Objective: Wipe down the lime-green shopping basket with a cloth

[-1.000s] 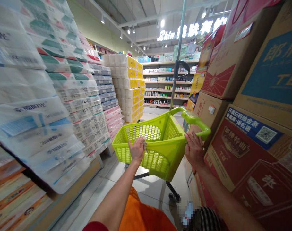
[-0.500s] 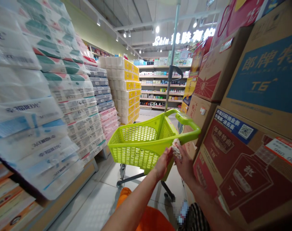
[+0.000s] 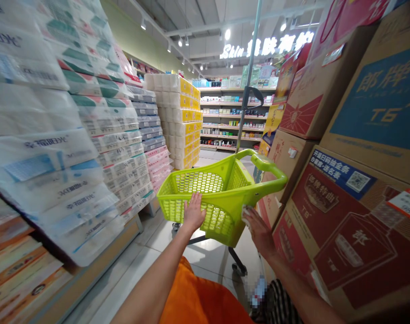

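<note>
As you look down past your arms, orange fabric (image 3: 194,299) fills the bottom of your view, with black-and-white striped fabric (image 3: 279,306) to its right and a blurred object (image 3: 258,291) beside that, too obscured to tell what it is. Your left hand (image 3: 194,213) is open, palm down and fingers spread, resting on the near rim of the lime-green plastic shopping basket (image 3: 205,211). Your right hand (image 3: 259,231) is closed in a narrow pinch around a small crumpled white cloth (image 3: 246,214), just beside the basket's right corner; you cannot tell whether the cloth touches the plastic.

The basket sits tilted on a wheeled metal cart frame, with its curved handle (image 3: 272,168) reaching toward the cartons on your right and a caster (image 3: 239,269) on the pale floor tiles (image 3: 147,265) below. A tall metal pole (image 3: 248,94) rises behind it.

On your left, wrapped packs of toilet paper (image 3: 32,166) are stacked high, and on your right stand large printed liquor cartons (image 3: 347,234). Farther ahead are a stack of yellow-labelled paper rolls (image 3: 178,121), then stocked store shelves (image 3: 232,117) beneath an illuminated "Skin" sign (image 3: 266,47).
</note>
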A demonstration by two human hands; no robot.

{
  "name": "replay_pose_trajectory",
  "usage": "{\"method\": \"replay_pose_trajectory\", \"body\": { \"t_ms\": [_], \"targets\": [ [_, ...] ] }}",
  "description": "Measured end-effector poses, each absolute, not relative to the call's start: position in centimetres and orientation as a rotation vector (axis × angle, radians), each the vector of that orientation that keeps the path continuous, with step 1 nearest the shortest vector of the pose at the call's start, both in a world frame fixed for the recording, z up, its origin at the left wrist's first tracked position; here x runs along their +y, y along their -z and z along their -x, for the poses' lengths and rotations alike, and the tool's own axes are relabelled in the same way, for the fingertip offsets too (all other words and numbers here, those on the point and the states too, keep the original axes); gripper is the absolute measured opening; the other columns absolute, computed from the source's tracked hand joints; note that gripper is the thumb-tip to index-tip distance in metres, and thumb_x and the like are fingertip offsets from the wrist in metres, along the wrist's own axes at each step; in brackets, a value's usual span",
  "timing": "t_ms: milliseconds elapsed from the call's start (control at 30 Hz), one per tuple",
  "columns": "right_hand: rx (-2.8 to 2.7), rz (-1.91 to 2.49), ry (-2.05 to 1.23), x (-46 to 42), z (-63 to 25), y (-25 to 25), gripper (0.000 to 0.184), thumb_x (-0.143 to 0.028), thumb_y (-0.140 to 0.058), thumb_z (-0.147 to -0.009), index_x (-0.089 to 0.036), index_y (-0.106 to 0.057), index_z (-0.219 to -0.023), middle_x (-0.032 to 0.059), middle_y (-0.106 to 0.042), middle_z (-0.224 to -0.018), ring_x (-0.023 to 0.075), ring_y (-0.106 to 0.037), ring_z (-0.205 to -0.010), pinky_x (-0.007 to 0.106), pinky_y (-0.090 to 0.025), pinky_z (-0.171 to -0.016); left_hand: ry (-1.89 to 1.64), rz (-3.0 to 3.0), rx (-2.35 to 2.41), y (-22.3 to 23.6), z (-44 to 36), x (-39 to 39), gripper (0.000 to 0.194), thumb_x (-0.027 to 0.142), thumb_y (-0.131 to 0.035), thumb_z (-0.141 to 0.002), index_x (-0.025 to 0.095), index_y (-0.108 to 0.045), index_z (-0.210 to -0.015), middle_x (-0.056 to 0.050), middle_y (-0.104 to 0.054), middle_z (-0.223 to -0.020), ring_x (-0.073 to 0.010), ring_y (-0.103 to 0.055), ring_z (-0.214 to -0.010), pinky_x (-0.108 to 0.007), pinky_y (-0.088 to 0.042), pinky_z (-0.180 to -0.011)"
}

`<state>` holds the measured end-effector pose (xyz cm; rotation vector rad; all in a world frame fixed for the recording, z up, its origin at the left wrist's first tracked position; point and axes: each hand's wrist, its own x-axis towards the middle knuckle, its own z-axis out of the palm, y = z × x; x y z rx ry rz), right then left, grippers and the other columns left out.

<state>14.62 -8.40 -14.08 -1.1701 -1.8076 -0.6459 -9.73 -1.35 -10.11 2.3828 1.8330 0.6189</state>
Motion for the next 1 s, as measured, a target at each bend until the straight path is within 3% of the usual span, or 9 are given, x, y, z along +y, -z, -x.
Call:
{"method": "replay_pose_trajectory", "body": {
  "t_ms": [167, 267, 400, 500, 600, 733, 867, 933, 1000],
  "targets": [
    [-1.54, 1.2, 0.551, -7.1, -15.6, 8.3, 0.039, -0.012, -0.037, -0.081, -0.018, -0.055, -0.115, 0.0064, -0.047, -0.132, 0.0211, -0.031, -0.129, 0.045, -0.027, -0.107, -0.812, -2.272, 1.766, 10.0, 9.4, -2.0, 0.059, 0.014, -0.045, -0.074, 0.015, -0.035, -0.132, -0.009, -0.029, -0.143, -0.0232, -0.021, -0.133, -0.049, -0.011, -0.109],
    [-1.534, 1.189, 0.181, -7.8, -12.9, 9.5, 0.037, -0.017, -0.041, -0.079, -0.019, -0.057, -0.111, 0.0078, -0.053, -0.125, 0.0214, -0.042, -0.122, 0.043, -0.035, -0.102, -1.122, -1.969, 1.495, 10.5, 7.3, -3.9, 0.049, 0.012, -0.047, -0.072, 0.015, -0.048, -0.121, -0.01, -0.042, -0.136, -0.0218, -0.031, -0.129, -0.043, -0.018, -0.109],
    [-1.212, 1.199, -0.356, -9.9, -8.3, 12.6, 0.042, -0.031, -0.047, -0.077, -0.016, -0.053, -0.116, 0.011, -0.059, -0.116, 0.022, -0.054, -0.108, 0.038, -0.044, -0.091, -1.136, -1.211, 0.855, 11.3, 3.2, -7.3, 0.033, 0.029, -0.053, -0.075, 0.016, -0.058, -0.105, -0.009, -0.064, -0.106, -0.0203, -0.058, -0.099, -0.033, -0.044, -0.088],
    [-0.996, 1.185, -0.572, -10.4, -7.1, 13.2, 0.046, -0.038, -0.048, -0.075, -0.014, -0.053, -0.114, 0.0096, -0.063, -0.108, 0.0214, -0.059, -0.096, 0.034, -0.048, -0.083, -1.104, -0.801, 0.613, 11.3, 1.4, -8.9, 0.039, 0.04, -0.066, -0.065, 0.016, -0.059, -0.095, -0.005, -0.067, -0.085, -0.0174, -0.062, -0.081, -0.027, -0.047, -0.074],
    [-0.921, 1.173, -0.733, -9.7, -7.3, 13.4, 0.037, -0.038, -0.046, -0.076, -0.013, -0.06, -0.098, 0.0075, -0.068, -0.09, 0.0202, -0.063, -0.081, 0.031, -0.052, -0.07, -1.079, -0.609, 0.553, 11.1, 0.9, -9.6, 0.044, 0.033, -0.076, -0.054, 0.015, -0.059, -0.09, -0.003, -0.066, -0.076, -0.0145, -0.062, -0.072, -0.024, -0.046, -0.068],
    [-1.024, 1.2, -0.414, -9.3, -7.6, 14.2, 0.024, -0.034, -0.05, -0.076, -0.017, -0.059, -0.091, 0.0053, -0.066, -0.082, 0.019, -0.063, -0.072, 0.03, -0.053, -0.062, -1.045, -0.536, 0.585, 11.5, 0.9, -9.5, 0.034, 0.025, -0.075, -0.055, 0.015, -0.058, -0.083, -0.001, -0.064, -0.068, -0.012, -0.06, -0.063, -0.022, -0.044, -0.063],
    [-1.357, 1.22, 0.182, -10.6, -7.4, 14.7, 0.017, -0.028, -0.053, -0.077, -0.022, -0.06, -0.092, 0.0088, -0.059, -0.106, 0.0242, -0.056, -0.1, 0.041, -0.049, -0.083, -1.076, -0.515, 0.652, 11.9, 1.0, -8.4, 0.018, 0.018, -0.066, -0.062, 0.016, -0.057, -0.076, 0.002, -0.062, -0.06, -0.0101, -0.057, -0.055, -0.02, -0.041, -0.056],
    [-1.601, 1.196, 0.264, -11.3, -7.3, 15.0, 0.032, -0.024, -0.049, -0.08, -0.023, -0.055, -0.111, 0.0097, -0.055, -0.117, 0.0251, -0.052, -0.109, 0.042, -0.048, -0.088, -1.041, -0.521, 0.706, 12.0, 1.3, -7.8, 0.008, 0.018, -0.061, -0.066, 0.015, -0.056, -0.072, 0.001, -0.061, -0.058, -0.0107, -0.057, -0.055, -0.02, -0.04, -0.054],
    [-1.741, 1.184, 0.33, -11.7, -7.2, 15.4, 0.051, -0.022, -0.047, -0.08, -0.02, -0.038, -0.13, 0.0113, -0.048, -0.127, 0.0264, -0.047, -0.116, 0.044, -0.049, -0.089, -0.938, -0.549, 0.731, 12.1, 1.7, -7.4, 0.007, 0.021, -0.056, -0.07, 0.014, -0.057, -0.069, 0.0, -0.061, -0.057, -0.0121, -0.057, -0.056, -0.021, -0.04, -0.053]
  ]
}}
